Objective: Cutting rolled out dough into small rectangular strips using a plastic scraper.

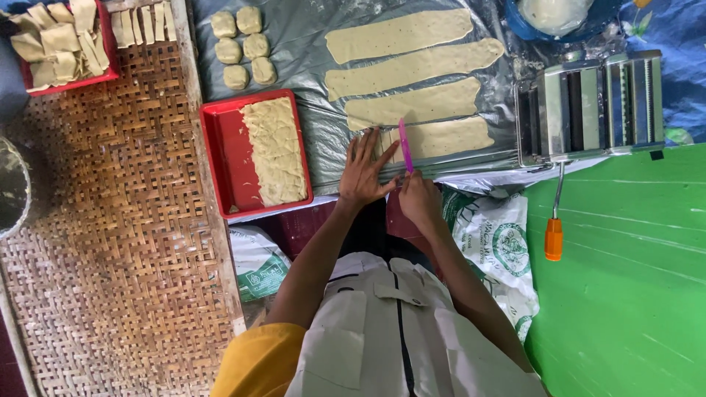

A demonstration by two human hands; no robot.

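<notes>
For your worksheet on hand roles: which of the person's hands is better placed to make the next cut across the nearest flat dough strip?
Right. The right hand already grips the pink plastic cutter over the nearest pale dough strip; the left hand lies flat, steadying its end.

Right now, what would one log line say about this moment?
left hand: flat on dough strip | right hand: holds pink cutter on strip | red tray: cut dough, beside

Pale cream speckled dough strips [412, 70] on my grey plastic sheet [309, 44], bright pink plastic cutter [405, 145] in my right hand [421, 198], red rectangular tray [224, 158] at left, brown woven bamboo mat [110, 220], green mat [625, 279] right, orange crank handle [554, 239] on my silver pasta roller [588, 103].
</notes>
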